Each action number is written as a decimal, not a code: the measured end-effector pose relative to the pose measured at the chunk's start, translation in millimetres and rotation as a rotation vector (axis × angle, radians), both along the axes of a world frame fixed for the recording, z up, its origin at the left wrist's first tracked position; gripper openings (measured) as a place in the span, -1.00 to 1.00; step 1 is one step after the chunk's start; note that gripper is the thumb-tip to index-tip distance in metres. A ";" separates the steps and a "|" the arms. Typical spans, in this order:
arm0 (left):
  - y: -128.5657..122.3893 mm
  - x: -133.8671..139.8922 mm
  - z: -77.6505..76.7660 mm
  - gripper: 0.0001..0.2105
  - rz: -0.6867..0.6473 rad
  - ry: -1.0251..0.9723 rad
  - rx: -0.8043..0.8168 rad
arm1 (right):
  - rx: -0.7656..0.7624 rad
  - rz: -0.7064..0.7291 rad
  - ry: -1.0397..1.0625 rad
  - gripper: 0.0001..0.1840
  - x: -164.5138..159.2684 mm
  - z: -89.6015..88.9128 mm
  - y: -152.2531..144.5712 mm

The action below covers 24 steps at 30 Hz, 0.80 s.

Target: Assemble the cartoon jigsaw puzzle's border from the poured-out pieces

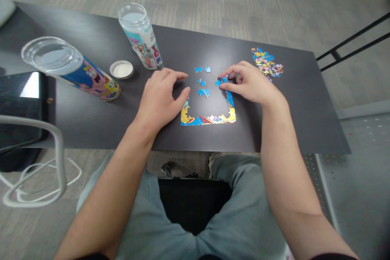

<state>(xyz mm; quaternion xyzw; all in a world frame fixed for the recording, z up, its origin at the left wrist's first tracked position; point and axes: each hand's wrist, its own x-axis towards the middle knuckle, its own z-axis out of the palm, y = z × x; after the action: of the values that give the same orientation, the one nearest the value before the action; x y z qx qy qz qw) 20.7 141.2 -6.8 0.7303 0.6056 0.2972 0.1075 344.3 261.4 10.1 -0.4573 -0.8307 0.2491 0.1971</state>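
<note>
A partly joined jigsaw border (210, 120) lies on the dark table, with its bottom edge and parts of both sides showing. Between thumb and index finger, my right hand (248, 83) pinches a blue puzzle piece (218, 83) at the border's right side. My left hand (163, 95) rests by the border's left side, thumb and fingers apart, holding nothing. Inside the frame area lie several loose blue pieces, among them a small joined cluster (203, 92) and a piece (198, 70) near the top. My right fingers hide part of the right side.
A pile of mixed puzzle pieces (268, 63) lies at the table's right. Two clear cartoon-printed jars (102, 79) (146, 44) stand at the left, beside a round white lid (121, 69). A black tablet (21, 105) and a white cable (59, 158) are at far left.
</note>
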 end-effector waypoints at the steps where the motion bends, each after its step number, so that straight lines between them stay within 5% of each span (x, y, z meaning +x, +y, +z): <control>1: -0.1 0.1 0.2 -0.65 0.000 0.002 -0.002 | -0.005 0.001 0.002 -0.62 0.4 -0.6 0.7; 7: -0.1 -1.2 0.7 -0.67 -0.015 0.012 -0.007 | -0.050 -0.038 0.044 -0.52 14.5 -10.8 8.9; 17: -0.5 -2.1 1.7 -0.71 -0.023 0.016 -0.009 | -0.086 -0.050 0.066 -0.63 22.4 -12.4 12.1; 24: 0.3 -2.5 0.4 -0.71 -0.021 0.000 -0.002 | -0.143 -0.069 0.101 -0.46 21.5 -12.9 10.2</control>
<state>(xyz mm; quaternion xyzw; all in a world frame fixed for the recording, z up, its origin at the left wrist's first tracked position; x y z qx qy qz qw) 18.2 141.5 -6.4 0.7364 0.5984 0.2953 0.1115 365.8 271.5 -2.8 -0.4852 -0.7836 0.3235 0.2142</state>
